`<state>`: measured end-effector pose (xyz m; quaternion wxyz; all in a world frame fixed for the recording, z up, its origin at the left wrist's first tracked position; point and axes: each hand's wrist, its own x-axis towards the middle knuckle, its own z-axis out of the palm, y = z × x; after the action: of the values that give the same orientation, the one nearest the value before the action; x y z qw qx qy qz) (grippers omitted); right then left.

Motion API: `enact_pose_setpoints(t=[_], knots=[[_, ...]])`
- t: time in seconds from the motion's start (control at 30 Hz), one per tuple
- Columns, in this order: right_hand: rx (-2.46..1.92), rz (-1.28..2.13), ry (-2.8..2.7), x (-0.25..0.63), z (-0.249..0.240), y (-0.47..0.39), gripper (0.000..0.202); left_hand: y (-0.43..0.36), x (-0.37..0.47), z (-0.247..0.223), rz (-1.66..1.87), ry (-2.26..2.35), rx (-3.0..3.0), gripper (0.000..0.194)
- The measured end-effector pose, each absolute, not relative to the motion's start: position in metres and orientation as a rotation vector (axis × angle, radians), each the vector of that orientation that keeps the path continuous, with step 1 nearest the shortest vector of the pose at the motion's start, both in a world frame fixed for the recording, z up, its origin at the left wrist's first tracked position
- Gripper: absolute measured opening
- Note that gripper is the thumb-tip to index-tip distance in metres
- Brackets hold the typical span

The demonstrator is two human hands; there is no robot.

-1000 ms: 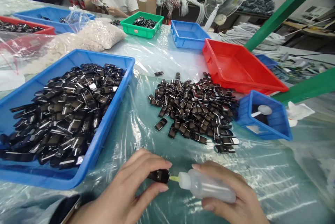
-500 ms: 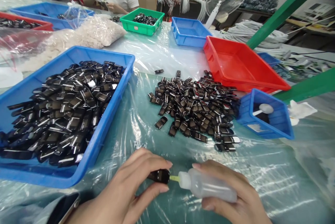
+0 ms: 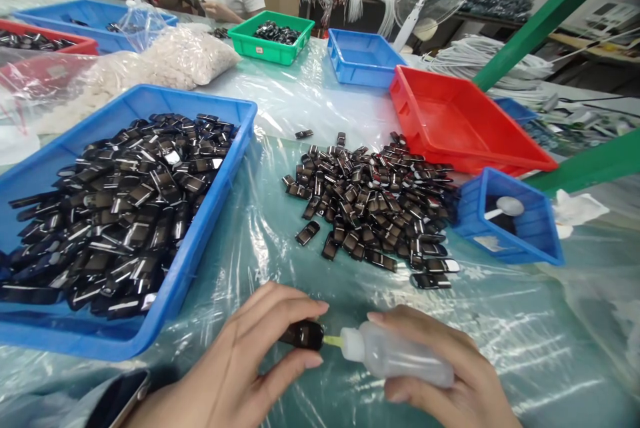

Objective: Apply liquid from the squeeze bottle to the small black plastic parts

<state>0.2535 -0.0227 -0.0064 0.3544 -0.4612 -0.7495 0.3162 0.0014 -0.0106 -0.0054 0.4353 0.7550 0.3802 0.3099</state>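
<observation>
Between its thumb and fingers, my left hand (image 3: pixel 255 355) pinches a small glossy black piece (image 3: pixel 306 335) near the bottom centre. My right hand (image 3: pixel 445 361) is wrapped round a translucent squeeze bottle (image 3: pixel 400 353) lying sideways, its white cap and thin yellowish tip (image 3: pixel 333 341) pointing left. The tip meets the right end of the black piece. Beyond my hands, a loose pile of similar black pieces (image 3: pixel 370 201) lies on the plastic-covered table (image 3: pixel 240 248). A large blue tray (image 3: pixel 200 241) on the left holds many more of them.
A small blue bin (image 3: pixel 510 241) with a white spoon stands right of the pile, with a red tray (image 3: pixel 460 121) behind it. Farther back are a blue tray (image 3: pixel 367 71), a green tray (image 3: pixel 265 51), a bag of pale pieces (image 3: pixel 190 58), a fan and a seated person.
Both hands hold nearly the same pose, with the bottle tip still at the black piece. The surrounding view has shifted very slightly.
</observation>
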Motion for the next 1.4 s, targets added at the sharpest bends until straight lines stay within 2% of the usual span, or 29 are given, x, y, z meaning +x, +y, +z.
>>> enact_pose_setpoints(t=[0.2, 0.43, 0.63, 0.87, 1.4], knots=[[-1.209, 0.777, -2.034, 0.257, -0.004, -0.022, 0.041, -0.010, 0.000, -0.003, 0.671, 1.017, 1.910, 0.028], [-1.183, 0.806, -1.954, 0.254, -0.008, -0.023, 0.035, -0.009, 0.000, -0.008, 0.578, 1.052, 1.884, 0.022], [-1.173, 0.733, -2.018, 0.258, -0.011, -0.024, 0.041, -0.011, 0.003, -0.001, 0.565, 1.081, 1.822, 0.012], [-1.263, 0.661, -1.991, 0.260, -0.005, -0.024, 0.037, -0.010, -0.001, 0.000, 0.664, 1.022, 1.752, 0.034], [-1.169, 0.782, -2.063, 0.263, 0.002, -0.020, 0.047, -0.013, -0.002, -0.004, 0.681, 1.056, 1.785, 0.036]])
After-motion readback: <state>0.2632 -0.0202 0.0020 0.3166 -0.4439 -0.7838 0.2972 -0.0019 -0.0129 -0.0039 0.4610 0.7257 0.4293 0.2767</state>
